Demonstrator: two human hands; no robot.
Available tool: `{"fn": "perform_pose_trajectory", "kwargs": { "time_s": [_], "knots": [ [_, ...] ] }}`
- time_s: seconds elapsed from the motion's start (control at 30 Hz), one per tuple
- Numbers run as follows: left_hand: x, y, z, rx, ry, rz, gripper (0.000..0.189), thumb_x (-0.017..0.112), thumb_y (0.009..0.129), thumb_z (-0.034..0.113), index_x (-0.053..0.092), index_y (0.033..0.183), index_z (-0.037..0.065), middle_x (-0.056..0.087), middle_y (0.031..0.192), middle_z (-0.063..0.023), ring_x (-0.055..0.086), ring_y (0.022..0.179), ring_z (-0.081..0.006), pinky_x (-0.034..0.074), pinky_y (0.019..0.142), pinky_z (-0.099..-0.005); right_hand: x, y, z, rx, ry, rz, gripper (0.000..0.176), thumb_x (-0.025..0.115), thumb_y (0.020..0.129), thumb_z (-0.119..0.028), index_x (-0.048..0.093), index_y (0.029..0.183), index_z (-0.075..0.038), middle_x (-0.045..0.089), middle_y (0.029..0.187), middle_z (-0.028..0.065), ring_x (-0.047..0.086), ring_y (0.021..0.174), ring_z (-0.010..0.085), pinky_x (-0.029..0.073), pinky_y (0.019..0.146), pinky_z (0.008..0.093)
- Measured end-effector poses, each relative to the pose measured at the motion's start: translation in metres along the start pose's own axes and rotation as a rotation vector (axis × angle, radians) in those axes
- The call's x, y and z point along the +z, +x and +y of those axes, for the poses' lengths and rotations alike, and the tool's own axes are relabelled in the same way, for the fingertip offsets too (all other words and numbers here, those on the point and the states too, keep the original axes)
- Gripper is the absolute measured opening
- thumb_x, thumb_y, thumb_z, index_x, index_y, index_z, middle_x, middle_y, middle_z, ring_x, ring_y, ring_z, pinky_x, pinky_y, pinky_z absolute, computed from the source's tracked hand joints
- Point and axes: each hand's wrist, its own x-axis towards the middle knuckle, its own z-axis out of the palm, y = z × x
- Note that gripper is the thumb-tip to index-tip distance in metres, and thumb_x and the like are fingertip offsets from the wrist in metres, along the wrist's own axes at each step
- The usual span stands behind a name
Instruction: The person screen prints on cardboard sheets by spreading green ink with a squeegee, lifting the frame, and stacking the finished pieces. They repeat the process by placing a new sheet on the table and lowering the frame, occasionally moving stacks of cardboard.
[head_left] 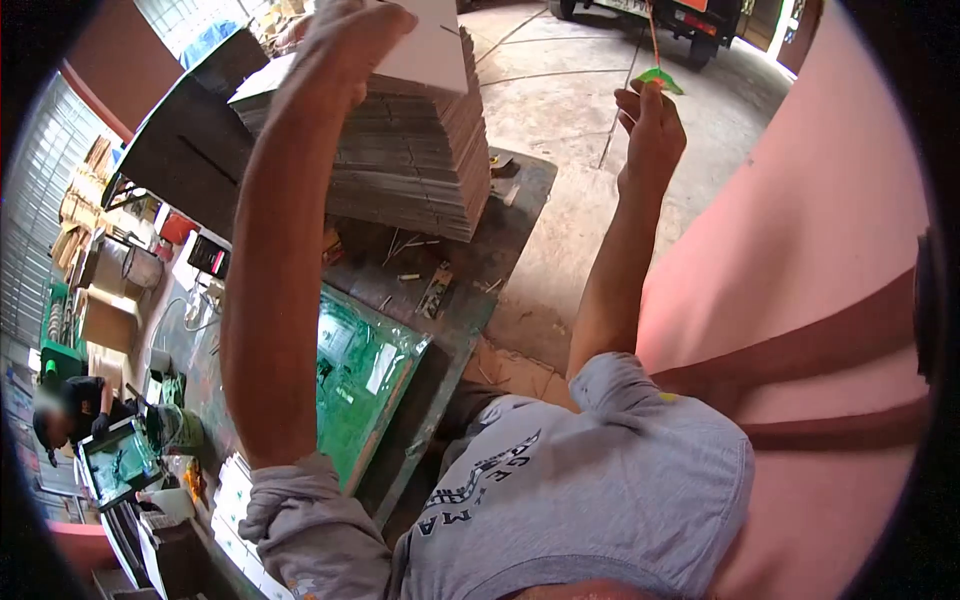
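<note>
At the top edge of the view, my left hand [355, 40] reaches over a white sheet [432, 55] on top of a tall stack of cardboard sheets [400, 150]. One digit is stretched out across the sheet, and the frame edge cuts off part of the hand. My right hand [655, 130] is raised at the right of the stack, fingers pinched at a small green piece [660, 78]. An orange cord [654, 35] runs upward from that piece.
The stack stands on a dark worktable [510, 205] holding small loose tools. Nearer me lies a green glossy panel [365, 365]. A pink wall [780, 260] rises close on my right. At far left, a person [75, 410] works. A vehicle [690, 20] stands behind.
</note>
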Motion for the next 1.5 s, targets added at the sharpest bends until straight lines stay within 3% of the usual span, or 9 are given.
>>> {"fn": "perform_pose_trajectory", "kwargs": {
  "time_s": [0.2, 0.33, 0.57, 0.73, 0.87, 1.17, 1.27, 1.4, 1.5],
  "knots": [
    [0.043, -0.026, 0.067, 0.214, 0.242, -0.019, 0.055, 0.067, 0.075, 0.021, 0.056, 0.118, -0.011, 0.063, 0.115, -0.0299, 0.062, 0.114, -0.0394, 0.049, 0.098, -0.0417, 0.001, -0.007, -0.029, -0.139, 0.046, 0.083, 0.030, 0.056, 0.101, -0.025, 0.066, 0.107, 0.002, 0.072, 0.088, 0.0104, 0.065, 0.081, 0.0143, 0.049, 0.076, 0.0271],
    [0.050, -0.049, 0.069, 0.195, 0.267, -0.113, 0.054, 0.072, 0.081, 0.022, 0.053, 0.122, -0.007, 0.064, 0.106, -0.0231, 0.065, 0.097, -0.0297, 0.051, 0.084, -0.0430, 0.009, -0.005, -0.006, 0.007, 0.044, 0.017, 0.035, 0.057, 0.100, -0.032, 0.063, 0.113, 0.001, 0.070, 0.098, 0.0130, 0.067, 0.093, 0.0203, 0.053, 0.080, 0.0325],
    [0.048, -0.148, 0.003, 0.178, -0.589, -0.289, 0.054, 0.070, 0.080, 0.013, 0.047, 0.124, -0.006, 0.060, 0.102, -0.0102, 0.058, 0.093, -0.0156, 0.050, 0.080, -0.0307, 0.037, -0.067, 0.001, 0.372, 0.402, -0.505, 0.074, 0.043, 0.100, -0.060, 0.037, 0.146, -0.002, 0.049, 0.140, 0.0133, 0.049, 0.128, 0.0263, 0.043, 0.106, 0.0400],
    [0.031, -0.273, -0.040, 0.134, -0.450, 0.022, 0.069, 0.074, 0.081, 0.014, 0.037, 0.137, -0.002, 0.053, 0.124, -0.0240, 0.054, 0.119, -0.0323, 0.042, 0.102, -0.0393, 0.030, -0.107, 0.007, 0.460, 0.397, -0.734, 0.074, 0.053, 0.097, -0.057, 0.033, 0.148, -0.008, 0.044, 0.144, 0.0147, 0.045, 0.131, 0.0336, 0.040, 0.109, 0.0492],
    [0.034, -0.373, -0.093, -0.050, -0.558, 0.262, 0.068, 0.074, 0.086, 0.020, 0.037, 0.140, 0.001, 0.050, 0.131, -0.0230, 0.053, 0.121, -0.0331, 0.042, 0.104, -0.0414, 0.051, -0.169, -0.020, -0.093, 0.132, -1.150, 0.069, 0.076, 0.083, -0.039, 0.050, 0.128, 0.008, 0.061, 0.122, 0.0171, 0.062, 0.105, 0.0277, 0.054, 0.087, 0.0449],
    [-0.006, -0.648, -0.139, -0.310, -0.104, 2.079, 0.042, 0.047, 0.102, 0.031, 0.052, 0.130, 0.000, 0.058, 0.120, -0.0122, 0.057, 0.114, -0.0223, 0.044, 0.098, -0.0372, 0.076, -0.324, -0.053, -0.809, -0.132, -2.080, 0.058, 0.086, 0.071, -0.024, 0.059, 0.121, -0.013, 0.070, 0.102, 0.0175, 0.071, 0.092, 0.0317, 0.055, 0.077, 0.0389],
    [-0.015, -0.689, -0.119, -0.405, 0.135, 2.177, 0.048, 0.041, 0.103, 0.038, 0.051, 0.132, 0.000, 0.059, 0.120, -0.0137, 0.056, 0.116, -0.0220, 0.041, 0.099, -0.0365, 0.064, -0.347, -0.033, -0.922, -0.137, -2.222, 0.056, 0.085, 0.070, -0.025, 0.060, 0.118, -0.013, 0.071, 0.101, 0.0134, 0.071, 0.089, 0.0322, 0.055, 0.074, 0.0426],
    [-0.023, -0.714, -0.135, -0.475, 0.033, 1.997, 0.057, 0.031, 0.105, 0.044, 0.049, 0.137, 0.000, 0.059, 0.127, -0.0146, 0.052, 0.124, -0.0249, 0.037, 0.106, -0.0392, 0.055, -0.368, -0.015, -1.062, -0.144, -2.204, 0.056, 0.082, 0.071, -0.022, 0.058, 0.120, -0.013, 0.069, 0.104, 0.0113, 0.068, 0.092, 0.0324, 0.053, 0.074, 0.0415],
    [-0.022, -0.688, -0.137, -0.545, 0.243, 1.312, 0.062, 0.021, 0.108, 0.045, 0.050, 0.137, -0.001, 0.058, 0.136, -0.0124, 0.041, 0.138, -0.0283, 0.024, 0.117, -0.0404, 0.059, -0.373, -0.022, -1.049, -0.193, -2.164, 0.063, 0.084, 0.069, -0.030, 0.057, 0.123, -0.012, 0.068, 0.108, 0.0114, 0.065, 0.096, 0.0325, 0.052, 0.079, 0.0416]
  ]
}}
